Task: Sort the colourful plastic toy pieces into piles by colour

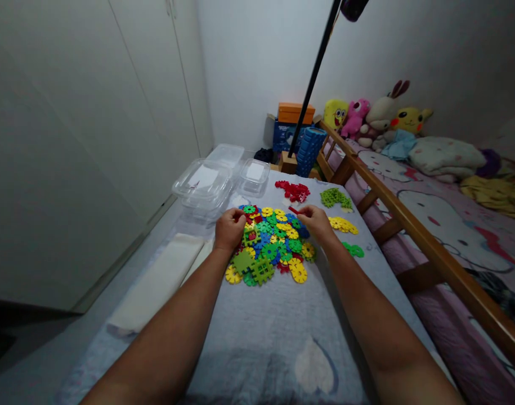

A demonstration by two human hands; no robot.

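A mixed heap of plastic building pieces [268, 242] lies on the cloth-covered surface, with yellow, green and blue notched discs among red and lime-green square ones. Over the heap's right side, my right hand [316, 223] pinches a red plastic building piece [295, 210], seen edge-on. My left hand [230, 229] is at the heap's left edge, fingers curled inward beside red and blue pieces; what they hold, if anything, is hidden. Sorted by colour beyond and right of my right hand are red pieces [297, 193], lime-green pieces [335, 198], yellow discs [344, 225] and green discs [353, 250].
Clear lidded plastic containers [203, 183] stand at the back left, with a smaller one [254, 171] beside them. A folded cream cloth [160, 281] lies left of my left forearm. A wooden bed rail [392, 208] runs along the right side. A black pole [314, 79] rises behind.
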